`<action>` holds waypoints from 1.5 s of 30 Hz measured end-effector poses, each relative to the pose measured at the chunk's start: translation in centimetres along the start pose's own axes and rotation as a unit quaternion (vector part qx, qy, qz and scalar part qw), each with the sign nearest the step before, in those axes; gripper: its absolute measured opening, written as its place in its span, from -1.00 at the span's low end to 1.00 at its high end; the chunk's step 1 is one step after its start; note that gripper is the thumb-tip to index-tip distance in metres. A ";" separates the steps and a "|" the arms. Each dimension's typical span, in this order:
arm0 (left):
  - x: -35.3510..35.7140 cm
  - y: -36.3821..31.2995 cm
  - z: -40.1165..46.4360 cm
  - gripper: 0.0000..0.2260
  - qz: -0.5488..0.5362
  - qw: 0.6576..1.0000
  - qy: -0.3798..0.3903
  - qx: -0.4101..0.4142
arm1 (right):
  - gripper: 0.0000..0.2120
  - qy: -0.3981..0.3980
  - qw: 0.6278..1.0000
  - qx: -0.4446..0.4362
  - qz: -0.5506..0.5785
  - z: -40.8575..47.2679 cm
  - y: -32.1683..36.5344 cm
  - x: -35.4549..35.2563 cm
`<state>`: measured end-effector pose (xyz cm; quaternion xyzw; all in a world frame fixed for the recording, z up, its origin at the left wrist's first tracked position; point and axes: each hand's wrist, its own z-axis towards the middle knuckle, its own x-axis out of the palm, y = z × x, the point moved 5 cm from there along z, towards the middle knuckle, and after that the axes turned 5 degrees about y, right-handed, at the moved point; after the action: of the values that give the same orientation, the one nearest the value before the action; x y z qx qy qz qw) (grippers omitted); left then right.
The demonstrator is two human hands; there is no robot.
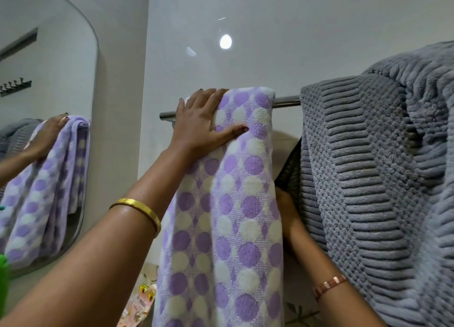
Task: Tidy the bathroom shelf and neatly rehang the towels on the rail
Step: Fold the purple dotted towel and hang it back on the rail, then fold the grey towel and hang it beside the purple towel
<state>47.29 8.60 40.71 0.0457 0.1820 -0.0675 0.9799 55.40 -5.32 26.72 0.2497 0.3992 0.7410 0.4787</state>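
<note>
So I'm watching the left hand (196,122) lying flat with fingers spread over the top fold of the purple dotted towel (221,216), pressing it where it's draping over the rail (286,101). The right hand (286,203) is reaching in behind that towel's edge, mostly hidden, so I can't tell whether it's grasping anything. The grey towel (368,167) is hanging bunched on the rail just to the right. A mirror (49,93) is sitting on the left wall.

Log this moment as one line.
left hand flat on purple-and-white dotted towel | towel draped over chrome rail | right hand behind towel, fingers hidden
</note>
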 end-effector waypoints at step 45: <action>2.0 -23.2 -1.7 -0.75 -0.418 0.903 -0.092 -0.030 | -0.19 -0.285 0.755 -0.141 -0.574 -7.1 20.6 -16.6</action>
<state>45.12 -14.31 36.88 -0.0704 0.0952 -0.4691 0.8752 46.49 -27.53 40.10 0.1034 0.2038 0.2694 0.9355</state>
